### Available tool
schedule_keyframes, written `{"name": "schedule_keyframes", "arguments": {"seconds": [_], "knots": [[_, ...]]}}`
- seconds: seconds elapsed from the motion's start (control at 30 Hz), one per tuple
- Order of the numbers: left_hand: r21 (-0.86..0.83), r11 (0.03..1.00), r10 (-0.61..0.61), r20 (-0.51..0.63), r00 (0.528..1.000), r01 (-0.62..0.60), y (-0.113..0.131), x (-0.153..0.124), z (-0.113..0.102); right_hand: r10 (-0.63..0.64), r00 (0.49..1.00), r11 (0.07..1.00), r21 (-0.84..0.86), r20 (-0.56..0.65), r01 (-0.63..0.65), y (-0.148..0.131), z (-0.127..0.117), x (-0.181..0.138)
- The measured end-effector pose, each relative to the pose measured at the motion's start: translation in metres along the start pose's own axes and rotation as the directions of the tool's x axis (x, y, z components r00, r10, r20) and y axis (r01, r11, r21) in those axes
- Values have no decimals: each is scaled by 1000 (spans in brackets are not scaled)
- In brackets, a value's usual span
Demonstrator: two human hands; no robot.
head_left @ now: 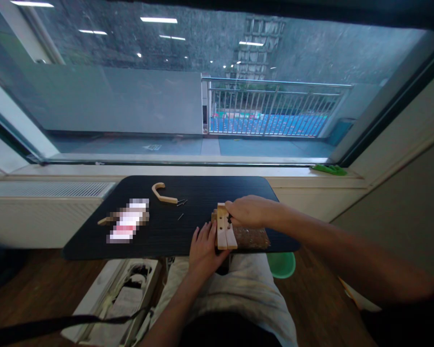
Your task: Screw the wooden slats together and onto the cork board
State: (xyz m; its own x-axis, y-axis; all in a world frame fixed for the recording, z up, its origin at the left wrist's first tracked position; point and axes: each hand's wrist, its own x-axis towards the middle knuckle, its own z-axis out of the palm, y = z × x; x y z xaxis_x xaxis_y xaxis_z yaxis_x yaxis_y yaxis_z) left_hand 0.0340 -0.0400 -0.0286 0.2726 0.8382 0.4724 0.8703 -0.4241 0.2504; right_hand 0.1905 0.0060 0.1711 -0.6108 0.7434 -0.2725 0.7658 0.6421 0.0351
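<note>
My left hand (202,248) lies open against the wooden block (224,233), bracing it at the near edge of the table (166,231). My right hand (251,212) pinches the block's far end, fingers narrow, steadying it from above.

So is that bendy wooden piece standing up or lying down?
Lying down: the curved pale wooden piece rests flat on the black table.

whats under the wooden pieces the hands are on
A brown speckled board lies under the wooden pieces, on the black table. The wood and the right hand cover part of it, so that part cannot be seen.
</note>
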Motion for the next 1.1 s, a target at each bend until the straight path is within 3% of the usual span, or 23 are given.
{"name": "schedule_keyframes", "arguments": {"seconds": [1.1], "knots": [[-21,1000,-12,-3,1000,12,0,0,2,57,998,990,-128,-9,-57,-7,-5,1]]}}
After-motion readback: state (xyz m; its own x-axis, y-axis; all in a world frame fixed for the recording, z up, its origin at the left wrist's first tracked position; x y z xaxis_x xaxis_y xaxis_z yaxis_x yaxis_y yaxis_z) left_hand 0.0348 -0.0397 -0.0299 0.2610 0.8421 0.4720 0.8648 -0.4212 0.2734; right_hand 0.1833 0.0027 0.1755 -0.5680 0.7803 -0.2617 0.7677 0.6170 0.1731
